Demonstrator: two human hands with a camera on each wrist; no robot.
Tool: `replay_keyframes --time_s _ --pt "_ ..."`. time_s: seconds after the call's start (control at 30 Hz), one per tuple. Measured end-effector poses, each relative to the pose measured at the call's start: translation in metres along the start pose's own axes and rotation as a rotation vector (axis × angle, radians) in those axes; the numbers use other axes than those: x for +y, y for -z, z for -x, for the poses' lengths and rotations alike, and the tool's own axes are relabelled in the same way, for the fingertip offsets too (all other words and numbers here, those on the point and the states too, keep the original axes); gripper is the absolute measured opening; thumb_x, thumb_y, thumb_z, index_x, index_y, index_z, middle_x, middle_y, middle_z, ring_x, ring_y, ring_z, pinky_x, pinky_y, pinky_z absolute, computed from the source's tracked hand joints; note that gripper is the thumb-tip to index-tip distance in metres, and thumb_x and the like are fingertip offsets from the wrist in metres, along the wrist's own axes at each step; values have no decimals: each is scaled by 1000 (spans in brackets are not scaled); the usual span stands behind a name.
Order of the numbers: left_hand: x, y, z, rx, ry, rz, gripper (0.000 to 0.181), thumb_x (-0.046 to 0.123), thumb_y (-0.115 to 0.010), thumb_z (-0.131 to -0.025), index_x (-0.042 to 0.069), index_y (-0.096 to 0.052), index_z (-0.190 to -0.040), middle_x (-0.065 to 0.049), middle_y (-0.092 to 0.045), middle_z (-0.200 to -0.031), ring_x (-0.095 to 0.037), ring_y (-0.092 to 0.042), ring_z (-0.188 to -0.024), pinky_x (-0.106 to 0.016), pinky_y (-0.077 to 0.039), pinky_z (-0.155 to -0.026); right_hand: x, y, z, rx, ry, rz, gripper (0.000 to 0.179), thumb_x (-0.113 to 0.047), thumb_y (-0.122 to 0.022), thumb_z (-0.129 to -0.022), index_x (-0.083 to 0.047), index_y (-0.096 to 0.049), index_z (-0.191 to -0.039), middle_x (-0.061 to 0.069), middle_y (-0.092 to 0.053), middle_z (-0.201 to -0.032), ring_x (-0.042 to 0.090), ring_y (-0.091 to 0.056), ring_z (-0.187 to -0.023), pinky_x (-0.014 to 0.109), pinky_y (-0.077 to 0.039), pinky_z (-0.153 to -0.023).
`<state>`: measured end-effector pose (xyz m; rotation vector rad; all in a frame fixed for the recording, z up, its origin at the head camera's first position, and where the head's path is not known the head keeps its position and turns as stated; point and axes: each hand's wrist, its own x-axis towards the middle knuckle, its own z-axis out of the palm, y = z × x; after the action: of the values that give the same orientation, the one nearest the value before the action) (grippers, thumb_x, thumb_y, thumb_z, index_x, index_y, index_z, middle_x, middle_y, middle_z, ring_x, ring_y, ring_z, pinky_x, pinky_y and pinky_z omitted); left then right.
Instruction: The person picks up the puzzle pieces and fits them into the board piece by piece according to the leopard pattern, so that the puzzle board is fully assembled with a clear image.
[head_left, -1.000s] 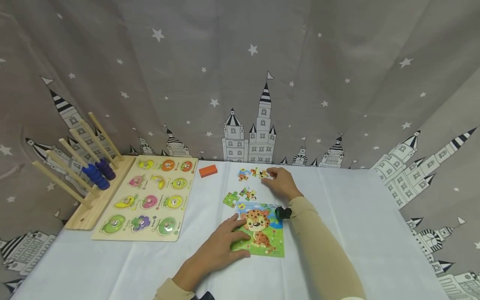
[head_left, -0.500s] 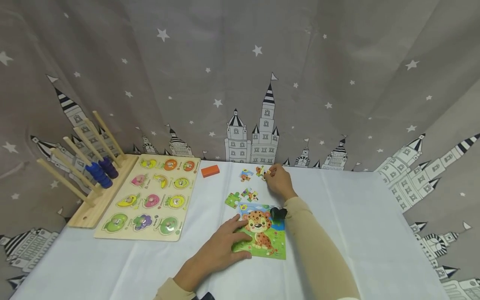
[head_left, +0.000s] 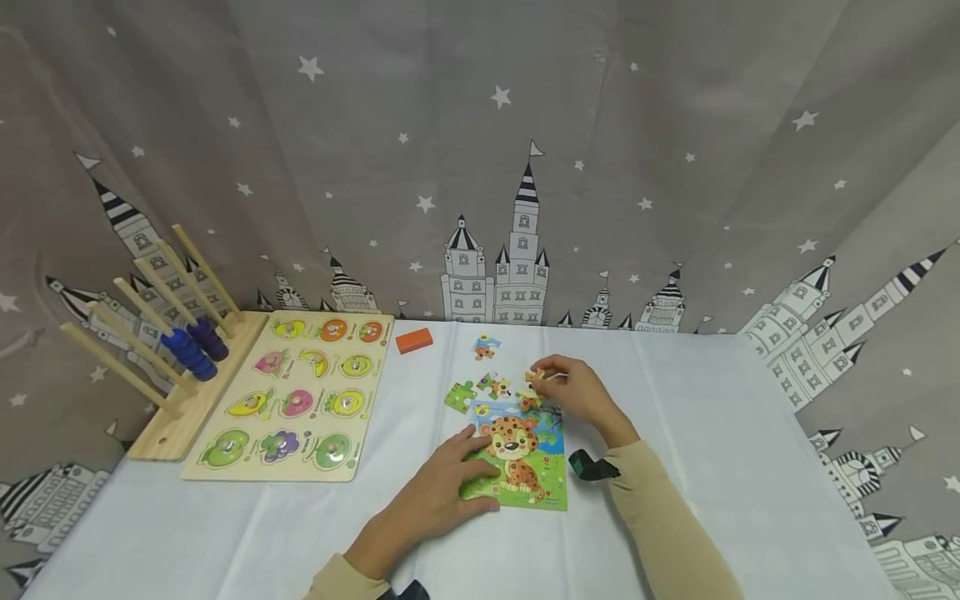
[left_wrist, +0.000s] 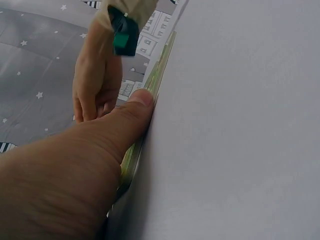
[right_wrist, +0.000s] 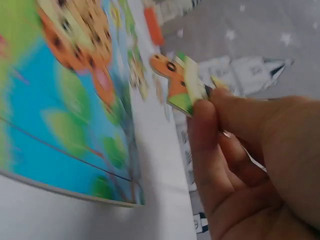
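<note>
A square leopard picture puzzle (head_left: pixel 544 479) lies on the white table. My left hand (head_left: pixel 442 490) rests on its left side with spread fingers; in the left wrist view the thumb (left_wrist: pixel 135 112) lies along the puzzle's edge. Above the puzzle's top right corner, my right hand (head_left: pixel 581 393) pinches an orange, cream and green puzzle piece (right_wrist: pixel 175 85) between thumb and fingertips. Another spotted bit (head_left: pixel 528 402) shows just below those fingertips. Beyond the puzzle lie a green piece (head_left: pixel 459 396), a multicoloured piece (head_left: pixel 495 386) and a blue and orange piece (head_left: pixel 486 347).
To the left lies a wooden fruit board (head_left: pixel 281 396) with knobbed pieces. Beside it stands a wooden peg rack (head_left: pixel 198 400) with blue and purple rings (head_left: pixel 189 352). An orange block (head_left: pixel 414 341) sits near the table's back edge, before a grey castle-print curtain (head_left: pixel 375 125).
My right hand has taken hold at the pieces by the back and drawn toward the puzzle; the spots where they lay are bare. My left hand has stayed in place.
</note>
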<state>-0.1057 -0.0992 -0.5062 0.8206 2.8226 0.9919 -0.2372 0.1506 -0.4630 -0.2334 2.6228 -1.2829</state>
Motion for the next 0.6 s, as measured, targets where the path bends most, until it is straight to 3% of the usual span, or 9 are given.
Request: replay_keyframes --time_s 0.27,0.6 --pt "-1 -1 1 14 -6 -14 37 47 -79 -84 24 -76 -114 -7 -52 -155 -41 -35 -151 -60 -36 -119 -4 -16 41 -242 128 24 24 -18 -73 -95 -11 -74 -118 0 -73 -93 9 -67 -75 25 -55 -69" --pt "-1 -1 0 -2 -8 -28 38 49 -77 -86 24 -76 -114 -6 -52 -155 -40 -35 -151 -58 -36 -120 -3 -32 50 -172 168 113 23 -18 -77 -91 -10 -75 -112 -2 -74 -89 6 -65 -76 21 -54 -67"
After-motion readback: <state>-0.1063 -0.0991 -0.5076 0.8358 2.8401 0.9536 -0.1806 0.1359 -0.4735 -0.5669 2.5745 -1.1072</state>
